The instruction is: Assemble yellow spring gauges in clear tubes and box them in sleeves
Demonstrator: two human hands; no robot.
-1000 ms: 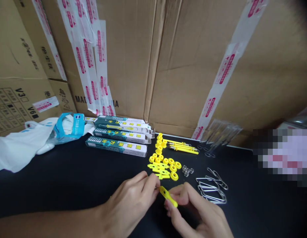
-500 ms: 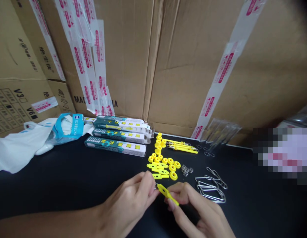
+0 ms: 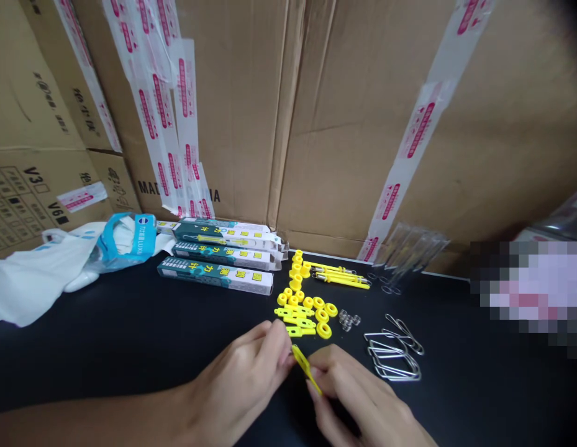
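Between the fingers of my right hand (image 3: 356, 385) is a flat yellow plastic piece (image 3: 301, 360) with a hole, tilted and seen nearly edge-on. Its upper end meets the pinched fingertips of my left hand (image 3: 248, 369). Those fingers are closed on a small metal piece, mostly hidden now. Just beyond lie several similar flat yellow pieces (image 3: 302, 322), along with yellow rings (image 3: 322, 315) and small yellow caps (image 3: 295, 282). To their right is a little heap of small clear or metallic parts (image 3: 349, 320). Bent wire hooks (image 3: 394, 357) lie past my right hand.
Assembled yellow rods with metal ends (image 3: 341, 276) lie farther back. Clear tubes (image 3: 407, 254) lean near the cardboard wall (image 3: 236, 112). Spring scale boxes (image 3: 216, 277) are stacked left of centre. A white and blue plastic bag (image 3: 125, 239) sits at the left on the black table (image 3: 106, 347).
My right hand has turned the yellow piece more edge-on and shifted slightly left. The metal end at my left fingertips is less visible now. The view has moved slightly.
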